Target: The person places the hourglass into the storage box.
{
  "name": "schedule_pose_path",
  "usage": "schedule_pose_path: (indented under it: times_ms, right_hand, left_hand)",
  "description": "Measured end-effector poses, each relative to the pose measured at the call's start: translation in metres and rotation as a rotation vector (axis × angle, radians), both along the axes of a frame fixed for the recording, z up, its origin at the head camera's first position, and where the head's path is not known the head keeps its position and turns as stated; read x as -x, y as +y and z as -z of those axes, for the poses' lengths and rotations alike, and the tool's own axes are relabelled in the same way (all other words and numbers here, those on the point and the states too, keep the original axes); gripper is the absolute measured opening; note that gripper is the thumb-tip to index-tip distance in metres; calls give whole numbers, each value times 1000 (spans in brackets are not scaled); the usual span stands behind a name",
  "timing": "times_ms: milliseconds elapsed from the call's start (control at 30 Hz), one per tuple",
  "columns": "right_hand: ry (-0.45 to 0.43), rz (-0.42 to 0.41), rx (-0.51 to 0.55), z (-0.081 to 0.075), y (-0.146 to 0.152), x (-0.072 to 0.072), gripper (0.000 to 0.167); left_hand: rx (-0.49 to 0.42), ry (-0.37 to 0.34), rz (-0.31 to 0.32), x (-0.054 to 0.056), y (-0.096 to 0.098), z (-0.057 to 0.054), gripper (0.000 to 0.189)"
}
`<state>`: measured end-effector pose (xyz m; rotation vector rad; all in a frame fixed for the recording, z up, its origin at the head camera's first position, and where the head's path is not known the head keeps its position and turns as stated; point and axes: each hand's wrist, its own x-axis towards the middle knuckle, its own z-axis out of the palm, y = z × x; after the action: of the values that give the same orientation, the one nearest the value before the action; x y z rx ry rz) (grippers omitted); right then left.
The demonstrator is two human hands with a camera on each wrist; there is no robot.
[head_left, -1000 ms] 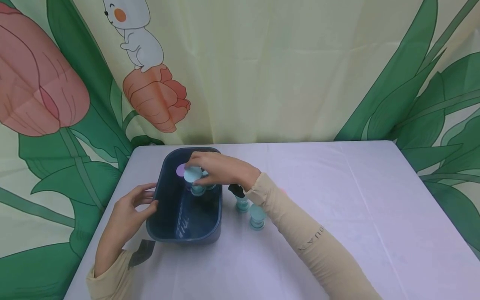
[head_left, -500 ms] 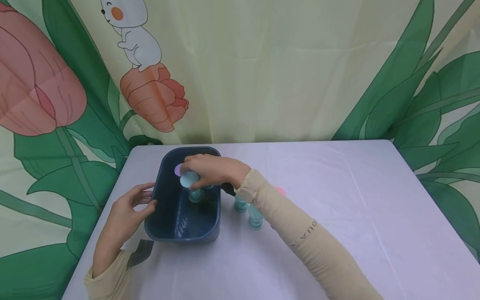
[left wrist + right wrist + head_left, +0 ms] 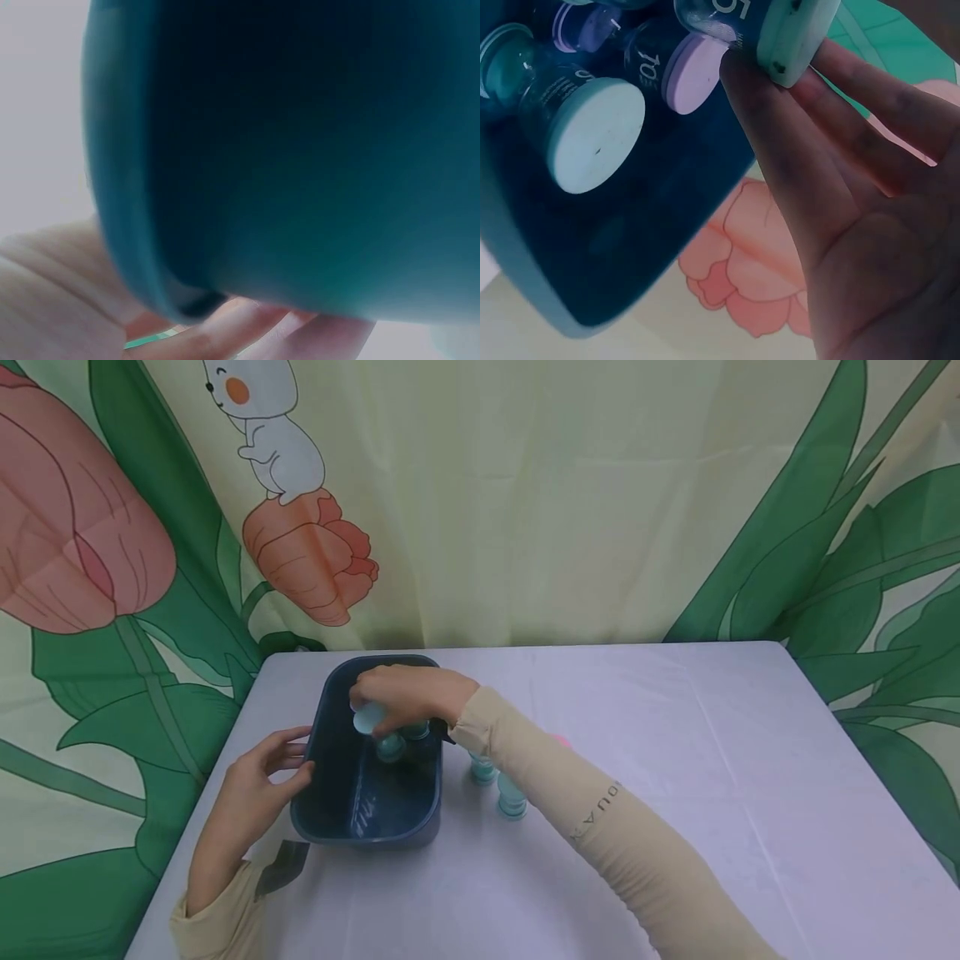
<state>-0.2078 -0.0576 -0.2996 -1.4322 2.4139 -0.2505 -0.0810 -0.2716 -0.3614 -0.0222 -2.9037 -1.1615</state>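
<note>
A dark blue bin (image 3: 367,839) stands at the left of the table. My left hand (image 3: 255,789) rests against the left side of this bin, fingers and thumb at its wall. In the left wrist view, the fingers (image 3: 225,334) lie along the outside below the rim. Inside the bin, my right hand (image 3: 408,693) holds a small clear jar with a mint lid (image 3: 369,718), its side marked with a 5 in the right wrist view. Near it are a mint-lidded jar (image 3: 596,135), a lilac-lidded jar (image 3: 694,75) marked 10 and other jars, partly hidden.
Two mint-lidded jars (image 3: 512,797) stand on the white-covered table (image 3: 675,760) just right of the bin. Behind the right sleeve shows a bit of a pink thing (image 3: 561,741), mostly hidden. A printed curtain (image 3: 525,527) hangs along the back edge.
My right hand has shifted left inside the bin with the jar, covering the lilac lid there. The left hand stays at the bin's side.
</note>
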Motion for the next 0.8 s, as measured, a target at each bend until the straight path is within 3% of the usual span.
schedule_pose_path:
  times_ms: [333, 800]
  right_hand:
    - [-39, -29, -19, 4, -16, 4, 41]
    - [-104, 20, -48, 18, -25, 7, 40]
  left_hand:
    - [12, 0, -2, 0, 0, -1, 51]
    - [8, -17, -4, 0, 1, -2, 52]
